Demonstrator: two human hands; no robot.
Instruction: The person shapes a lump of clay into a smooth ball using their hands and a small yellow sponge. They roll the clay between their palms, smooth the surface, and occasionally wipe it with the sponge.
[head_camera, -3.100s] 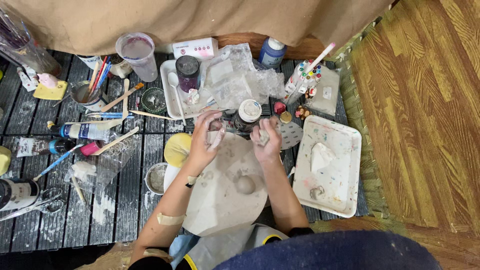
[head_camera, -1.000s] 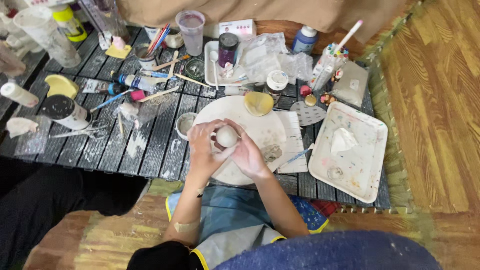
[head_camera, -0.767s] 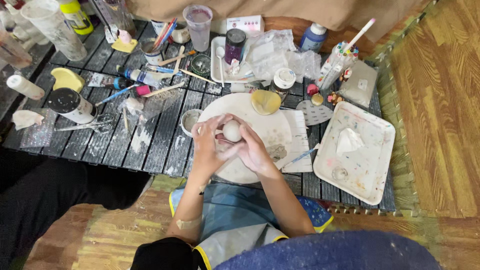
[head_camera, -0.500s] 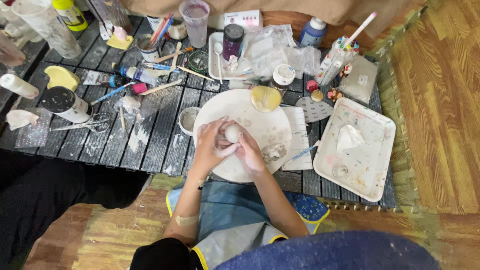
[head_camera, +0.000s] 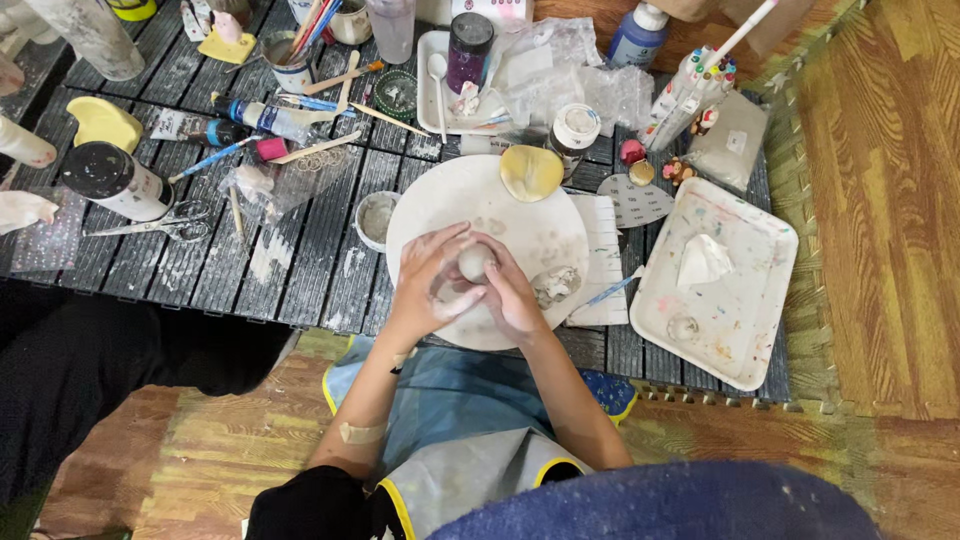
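Head view looks down on a dark slatted table (head_camera: 300, 250) crowded with craft things. Toward the left edge of the table lie a yellow sponge (head_camera: 103, 122), a dark jar with a white label (head_camera: 112, 180) on its side, and scissors (head_camera: 150, 222) just beside the jar. Further right a small round cup (head_camera: 377, 217) stands touching the left rim of a big white round plate (head_camera: 545, 225), which sits at the near edge of the table.

Over the near part of this plate both hands meet. The left hand (head_camera: 432, 285) comes from the lower left with the wrist bent, its fingers (head_camera: 440, 245) curled around a small ball of pale clay (head_camera: 474, 263). The right hand (head_camera: 512, 295) presses from the other side, its fingers wrapped on the same ball, so the clay is held between both hands, and only its top shows. Both forearms rise from a blue apron (head_camera: 450, 400).

On the far rim of the plate lies a yellowish clay disc (head_camera: 531, 171). Near the right hand a lump of grey clay (head_camera: 556, 284) rests on the plate. Toward the right edge of the table a white square tray (head_camera: 740, 310) carries a crumpled tissue (head_camera: 702, 262), well apart from the hands.
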